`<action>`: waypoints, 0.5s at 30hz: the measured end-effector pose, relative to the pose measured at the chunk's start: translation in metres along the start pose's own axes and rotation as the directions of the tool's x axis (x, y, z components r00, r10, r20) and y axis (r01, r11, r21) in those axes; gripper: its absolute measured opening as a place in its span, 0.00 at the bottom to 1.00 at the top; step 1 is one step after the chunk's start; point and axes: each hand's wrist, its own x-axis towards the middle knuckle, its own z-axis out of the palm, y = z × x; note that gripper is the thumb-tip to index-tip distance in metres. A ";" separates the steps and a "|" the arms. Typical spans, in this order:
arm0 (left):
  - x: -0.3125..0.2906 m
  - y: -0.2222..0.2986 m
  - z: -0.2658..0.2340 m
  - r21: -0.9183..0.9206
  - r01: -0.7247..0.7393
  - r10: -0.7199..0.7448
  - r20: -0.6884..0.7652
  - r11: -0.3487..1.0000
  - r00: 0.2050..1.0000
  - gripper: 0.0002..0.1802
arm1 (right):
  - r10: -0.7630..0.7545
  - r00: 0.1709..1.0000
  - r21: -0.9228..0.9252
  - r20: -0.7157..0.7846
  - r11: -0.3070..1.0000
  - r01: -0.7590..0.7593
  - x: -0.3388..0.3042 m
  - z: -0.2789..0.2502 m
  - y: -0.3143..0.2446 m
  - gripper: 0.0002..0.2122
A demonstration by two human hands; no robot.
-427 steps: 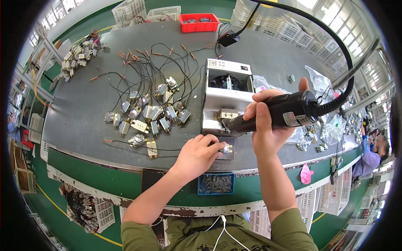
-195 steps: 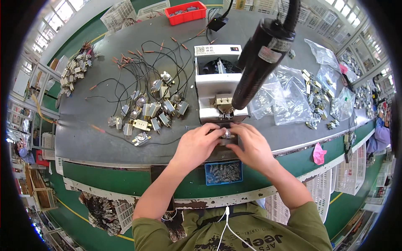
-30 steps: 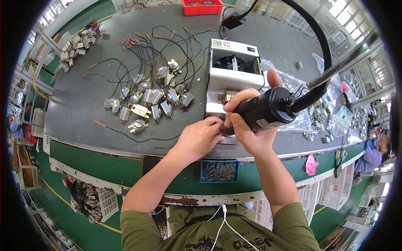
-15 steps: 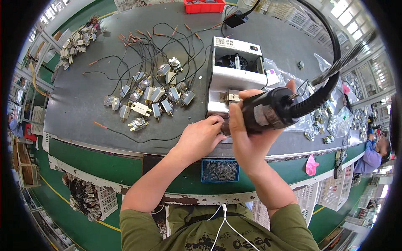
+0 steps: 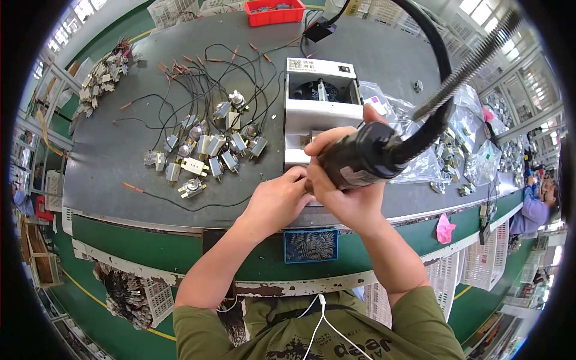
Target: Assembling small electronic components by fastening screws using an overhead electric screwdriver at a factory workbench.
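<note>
On the grey surface [image 5: 114,174], just before the feeder [image 5: 324,110], the right hand [image 5: 353,207] grips the driver [image 5: 354,157]; the left hand [image 5: 273,201] bunches at its tip, hold hidden. Apparently screwdriving; calls for steady alignment.

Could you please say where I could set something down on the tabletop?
Free: left of the wired parts; also behind the white machine, right of the black box. Crowded: around the left hand and right hand, and among the clear bags.
</note>
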 end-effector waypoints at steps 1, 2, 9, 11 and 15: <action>-0.001 0.004 -0.003 -0.017 -0.023 0.022 -0.057 1.000 0.998 0.14 | 0.037 0.999 0.128 -0.040 0.991 -0.031 0.000 -0.003 0.000 0.46; -0.002 0.007 -0.006 -0.035 -0.043 0.039 -0.111 0.998 0.993 0.13 | 0.082 0.994 0.258 -0.074 0.964 -0.060 -0.001 -0.004 -0.001 0.47; -0.011 0.004 -0.027 -0.127 0.034 -0.054 -0.161 0.991 0.986 0.19 | 0.276 0.920 0.446 -0.277 0.886 -0.131 0.022 -0.021 -0.013 0.48; -0.022 -0.001 -0.034 -0.114 0.060 -0.075 -0.141 0.992 0.987 0.19 | 0.031 0.948 0.052 -0.318 0.999 -0.015 0.015 -0.024 0.005 0.50; -0.033 -0.004 -0.038 -0.152 0.087 -0.100 -0.083 0.985 0.992 0.19 | -0.497 0.860 -0.474 -0.116 0.789 0.392 -0.046 -0.040 0.030 0.37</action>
